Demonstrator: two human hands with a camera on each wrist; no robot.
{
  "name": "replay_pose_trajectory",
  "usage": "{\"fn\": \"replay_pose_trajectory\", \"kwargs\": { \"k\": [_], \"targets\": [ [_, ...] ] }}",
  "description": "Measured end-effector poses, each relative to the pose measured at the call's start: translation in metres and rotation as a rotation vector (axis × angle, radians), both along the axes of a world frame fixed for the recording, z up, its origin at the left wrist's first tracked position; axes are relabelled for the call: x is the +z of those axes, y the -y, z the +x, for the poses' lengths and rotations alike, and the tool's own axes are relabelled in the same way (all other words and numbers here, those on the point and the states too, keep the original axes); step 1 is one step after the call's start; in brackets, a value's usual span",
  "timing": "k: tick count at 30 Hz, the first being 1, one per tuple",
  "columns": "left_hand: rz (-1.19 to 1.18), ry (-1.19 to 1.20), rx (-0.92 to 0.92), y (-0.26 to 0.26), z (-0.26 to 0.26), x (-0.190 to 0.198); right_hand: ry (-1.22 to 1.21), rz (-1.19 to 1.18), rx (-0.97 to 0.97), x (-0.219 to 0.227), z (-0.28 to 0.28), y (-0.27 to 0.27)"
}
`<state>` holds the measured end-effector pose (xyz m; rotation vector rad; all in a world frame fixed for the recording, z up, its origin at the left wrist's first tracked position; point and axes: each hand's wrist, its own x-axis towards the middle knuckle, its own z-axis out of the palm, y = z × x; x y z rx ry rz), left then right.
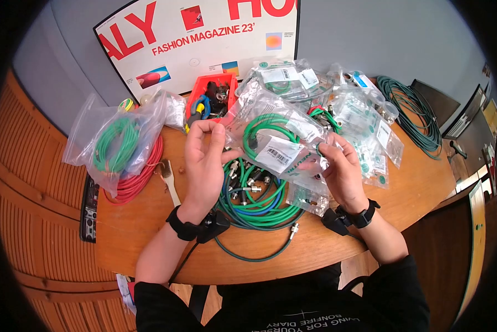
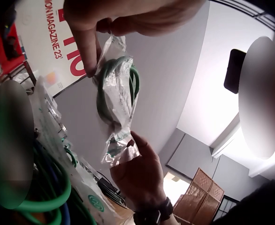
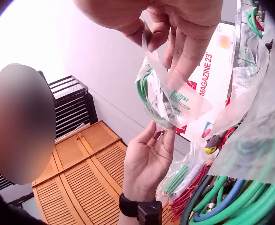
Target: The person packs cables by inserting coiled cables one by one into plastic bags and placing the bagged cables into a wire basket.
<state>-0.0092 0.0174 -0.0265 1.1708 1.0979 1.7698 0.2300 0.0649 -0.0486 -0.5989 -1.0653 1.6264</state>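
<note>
A clear plastic bag (image 1: 313, 161) with a white barcode label (image 1: 279, 153) is stretched between my two hands above the table. Inside it lies a coiled green cable (image 1: 250, 138), which also shows edge-on through the plastic in the left wrist view. My left hand (image 1: 204, 174) pinches the bag's left end. At the other end, my right hand (image 1: 345, 176) grips the plastic between thumb and fingers. Directly below the bag, a pile of loose green and blue cables (image 1: 265, 217) with metal connectors (image 1: 252, 189) lies on the table.
Further bagged items (image 1: 364, 119) lie at the back right, beside a dark green cable coil (image 1: 409, 110). On the left are a bagged green coil (image 1: 115, 145), red cable (image 1: 143, 174) and a brush (image 1: 168, 180). A red bin (image 1: 232, 88) stands behind, before a poster board (image 1: 198, 52).
</note>
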Motion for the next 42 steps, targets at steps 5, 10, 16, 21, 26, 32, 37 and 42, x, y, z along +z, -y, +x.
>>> {"fn": "replay_pose_trajectory", "kwargs": {
  "k": [5, 10, 16, 21, 26, 32, 37, 42],
  "targets": [
    [0.013, -0.015, -0.053, -0.002, 0.000, -0.005, 0.056, 0.009, 0.041, 0.014, -0.004, 0.002],
    [-0.067, 0.039, -0.171, 0.000, -0.003, -0.005, 0.133, 0.011, 0.057, -0.001, 0.001, -0.005],
    [-0.037, -0.149, -0.182, 0.000, 0.002, 0.000, 0.054, -0.012, 0.154, 0.007, -0.001, 0.000],
    [-0.023, -0.109, -0.128, 0.000, -0.003, 0.010, 0.294, 0.347, 0.168, -0.002, 0.013, -0.010],
    [0.038, -0.157, -0.192, 0.015, 0.012, 0.018, 0.210, 0.133, 0.326, 0.029, 0.003, 0.000],
    [0.093, -0.216, -0.107, 0.014, 0.005, 0.025, 0.458, 0.227, 0.135, 0.059, -0.013, -0.007],
    [0.128, -0.169, -0.091, 0.022, -0.007, 0.043, 0.292, 0.333, -0.091, 0.097, -0.005, -0.088],
    [0.132, -0.190, -0.124, 0.025, -0.008, 0.044, 0.984, 0.362, -0.301, 0.065, 0.019, -0.176]
  ]
}}
